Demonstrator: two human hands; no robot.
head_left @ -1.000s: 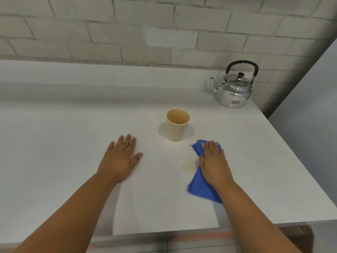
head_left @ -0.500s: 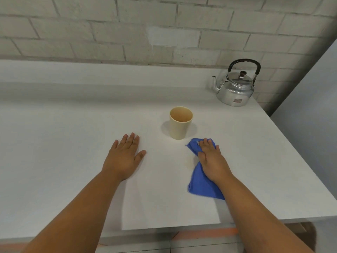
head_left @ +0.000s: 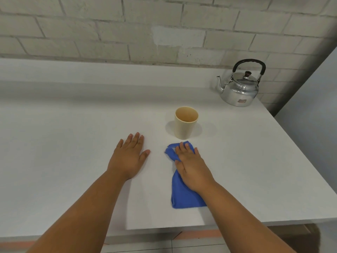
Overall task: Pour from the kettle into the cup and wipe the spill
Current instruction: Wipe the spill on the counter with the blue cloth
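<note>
A cream cup (head_left: 186,123) stands upright near the middle of the white counter (head_left: 73,134). Just in front of it lies a blue cloth (head_left: 182,196), pressed flat under my right hand (head_left: 191,167), whose fingers reach almost to the cup's base. My left hand (head_left: 128,157) rests palm down on the bare counter to the left of the cloth, fingers spread, holding nothing. A shiny metal kettle (head_left: 238,88) with a black handle sits at the back right corner, spout pointing left, far from both hands.
A white brick wall (head_left: 164,30) runs behind the counter above a raised ledge. The counter's right edge drops off beside a pale panel (head_left: 313,110). The front edge lies close below my forearms, with tiled floor beneath.
My right hand has slid the blue cloth to the left and a little toward the cup. The faint wet patch seen beside the cloth earlier no longer shows. My left hand stays put.
</note>
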